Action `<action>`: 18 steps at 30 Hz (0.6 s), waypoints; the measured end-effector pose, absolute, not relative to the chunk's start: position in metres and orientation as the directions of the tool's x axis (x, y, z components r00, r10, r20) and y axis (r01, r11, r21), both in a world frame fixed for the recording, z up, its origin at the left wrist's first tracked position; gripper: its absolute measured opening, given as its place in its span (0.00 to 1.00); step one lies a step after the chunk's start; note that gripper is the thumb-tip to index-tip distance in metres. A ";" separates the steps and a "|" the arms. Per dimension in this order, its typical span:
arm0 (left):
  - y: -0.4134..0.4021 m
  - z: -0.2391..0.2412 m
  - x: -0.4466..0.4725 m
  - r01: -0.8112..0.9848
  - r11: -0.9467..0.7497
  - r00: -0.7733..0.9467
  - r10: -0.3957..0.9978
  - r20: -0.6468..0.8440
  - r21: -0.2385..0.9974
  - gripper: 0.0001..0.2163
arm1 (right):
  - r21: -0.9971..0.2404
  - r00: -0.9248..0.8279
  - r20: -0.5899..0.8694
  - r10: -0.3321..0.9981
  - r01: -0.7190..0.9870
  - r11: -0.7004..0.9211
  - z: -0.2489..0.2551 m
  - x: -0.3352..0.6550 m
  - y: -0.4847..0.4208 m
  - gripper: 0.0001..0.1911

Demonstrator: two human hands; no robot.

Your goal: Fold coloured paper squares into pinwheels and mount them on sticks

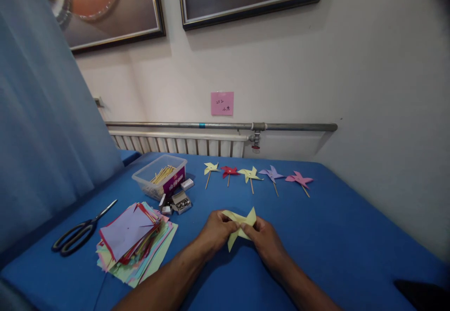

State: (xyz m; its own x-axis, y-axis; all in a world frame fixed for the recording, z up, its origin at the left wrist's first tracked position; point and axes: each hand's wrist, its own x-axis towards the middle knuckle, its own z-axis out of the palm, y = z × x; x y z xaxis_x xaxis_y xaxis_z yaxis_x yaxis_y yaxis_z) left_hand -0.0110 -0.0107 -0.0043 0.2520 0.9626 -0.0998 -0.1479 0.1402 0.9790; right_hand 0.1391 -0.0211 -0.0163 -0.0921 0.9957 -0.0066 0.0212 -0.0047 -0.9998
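Note:
A pale yellow paper pinwheel (249, 219) with folded blades is held between my two hands above the blue tabletop. My left hand (218, 230) pinches its left side, with the thumb near the centre. From the right, my right hand (264, 237) grips it, its thumb also pressed close to the middle. The thumbs cover the pinwheel's centre, and no stick shows on it. To the left of my left hand lies a pile of coloured paper squares (128, 231), a cut lilac sheet on top. An open small box of metal pins (181, 202) sits beyond that hand.
Several finished pinwheels on sticks, among them a red one (229, 171) and a pink one (299, 178), lie in a row at the back. A clear plastic tub (140, 176) holds wooden sticks. Scissors (84, 230) rest at the left. A wall and radiator (190, 146) stand behind the table.

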 end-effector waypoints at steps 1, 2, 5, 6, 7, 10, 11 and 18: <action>-0.009 -0.004 -0.012 -0.131 0.135 0.251 0.963 -0.099 0.982 0.12 | -1.000 -0.092 -0.011 0.996 0.020 -0.009 -0.018 0.140 -0.020 0.24; -0.007 -0.003 -0.015 -0.102 0.127 0.244 0.965 -0.099 0.987 0.12 | -1.000 -0.089 -0.015 0.996 0.019 -0.013 -0.019 0.140 -0.020 0.24; 0.003 0.010 -0.038 0.147 0.068 0.178 0.980 -0.094 0.987 0.09 | -1.000 -0.085 -0.019 0.996 0.007 -0.019 -0.022 0.142 -0.018 0.24; 0.007 0.017 -0.050 0.299 0.027 0.139 0.988 -0.072 0.954 0.08 | -1.000 -0.081 -0.020 0.997 -0.006 -0.021 -0.022 0.142 -0.018 0.23; 0.010 0.023 -0.064 0.484 -0.029 0.104 0.994 -0.025 0.875 0.08 | -0.999 -0.074 -0.022 0.997 -0.023 -0.024 -0.022 0.143 -0.017 0.23; 0.018 0.039 -0.107 0.916 -0.013 -0.054 0.986 0.155 0.400 0.09 | -0.996 -0.044 -0.044 0.998 -0.074 -0.047 -0.020 0.143 -0.017 0.22; 0.020 0.041 -0.118 0.960 0.045 -0.087 0.986 0.145 0.275 0.11 | -0.995 -0.036 -0.051 0.998 -0.086 -0.054 -0.019 0.143 -0.018 0.21; 0.027 0.034 -0.138 0.982 0.166 -0.164 0.986 -0.033 0.086 0.13 | -0.996 -0.047 -0.061 0.997 -0.070 -0.064 -0.014 0.145 -0.022 0.21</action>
